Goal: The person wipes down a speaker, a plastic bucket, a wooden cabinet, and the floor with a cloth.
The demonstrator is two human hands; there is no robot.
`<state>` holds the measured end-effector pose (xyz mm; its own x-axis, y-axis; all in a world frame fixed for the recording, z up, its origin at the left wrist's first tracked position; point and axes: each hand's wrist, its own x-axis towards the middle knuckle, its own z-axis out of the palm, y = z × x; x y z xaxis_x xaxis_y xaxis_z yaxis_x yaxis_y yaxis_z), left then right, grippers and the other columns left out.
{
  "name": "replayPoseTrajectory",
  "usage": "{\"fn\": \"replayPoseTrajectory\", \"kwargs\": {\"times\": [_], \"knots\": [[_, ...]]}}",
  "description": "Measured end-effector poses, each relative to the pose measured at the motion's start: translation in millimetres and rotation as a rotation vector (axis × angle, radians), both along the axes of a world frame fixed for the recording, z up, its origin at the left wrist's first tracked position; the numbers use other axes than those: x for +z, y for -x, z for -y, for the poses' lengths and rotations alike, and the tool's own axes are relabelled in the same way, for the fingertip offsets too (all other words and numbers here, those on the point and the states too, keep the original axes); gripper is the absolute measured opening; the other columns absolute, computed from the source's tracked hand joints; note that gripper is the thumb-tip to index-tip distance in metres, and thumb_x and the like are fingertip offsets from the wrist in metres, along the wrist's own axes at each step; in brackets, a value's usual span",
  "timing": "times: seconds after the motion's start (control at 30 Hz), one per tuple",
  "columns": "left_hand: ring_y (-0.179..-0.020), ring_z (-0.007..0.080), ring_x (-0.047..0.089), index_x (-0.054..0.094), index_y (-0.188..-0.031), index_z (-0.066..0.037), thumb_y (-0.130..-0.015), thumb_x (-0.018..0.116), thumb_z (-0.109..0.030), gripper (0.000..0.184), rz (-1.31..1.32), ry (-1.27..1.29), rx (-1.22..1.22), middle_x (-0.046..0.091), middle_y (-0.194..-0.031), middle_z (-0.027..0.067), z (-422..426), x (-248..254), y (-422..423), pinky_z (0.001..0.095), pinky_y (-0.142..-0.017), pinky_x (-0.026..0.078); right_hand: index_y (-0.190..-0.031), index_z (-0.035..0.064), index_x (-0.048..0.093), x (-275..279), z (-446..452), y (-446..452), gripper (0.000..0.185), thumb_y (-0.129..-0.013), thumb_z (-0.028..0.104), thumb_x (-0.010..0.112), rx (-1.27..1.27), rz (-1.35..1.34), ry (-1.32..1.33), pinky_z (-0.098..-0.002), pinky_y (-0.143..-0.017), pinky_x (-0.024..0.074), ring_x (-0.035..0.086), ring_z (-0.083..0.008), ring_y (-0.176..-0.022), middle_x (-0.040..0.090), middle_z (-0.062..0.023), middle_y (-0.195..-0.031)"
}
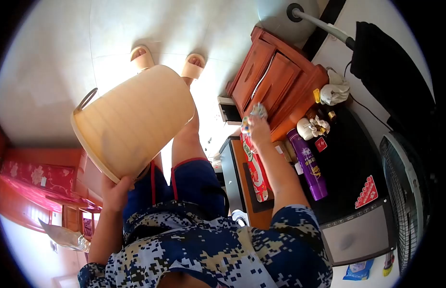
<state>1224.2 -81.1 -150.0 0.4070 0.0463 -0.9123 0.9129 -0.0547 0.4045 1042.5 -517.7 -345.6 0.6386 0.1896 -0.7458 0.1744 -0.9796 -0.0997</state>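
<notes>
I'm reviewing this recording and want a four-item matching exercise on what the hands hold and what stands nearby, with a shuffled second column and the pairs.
1. Bin
2. Cylindrical can
3. Crumpled item
4. Drawer cabinet

A. Reddish-brown
B. Tilted, with the left hand at its rim
C. Purple, with lettering
D. Held in the right hand

Pairs: 1-B, 2-C, 3-D, 4-A
</notes>
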Motion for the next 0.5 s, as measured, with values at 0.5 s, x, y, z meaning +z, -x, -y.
{"fn": "replayPoseTrajectory", "kwargs": {"times": [0.5], "knots": [[-0.095,0.0206,0.055,0.045,-0.115,0.002,-0.071,0.054,0.005,0.045,-0.090,-0.047,0.218,0.056,-0.105,0.0095,-6,-43,2,0.0313,-0.081,0.045,-0.125,0.0122,0.041,-39,-11,23,0.042,-0.084,0.012,0.047,0.203,-0.136,-0.065,-0.0410,-0.101,0.0304,0.042,-0.0241,-0.114,0.049,-0.0089,-0.113]]}}
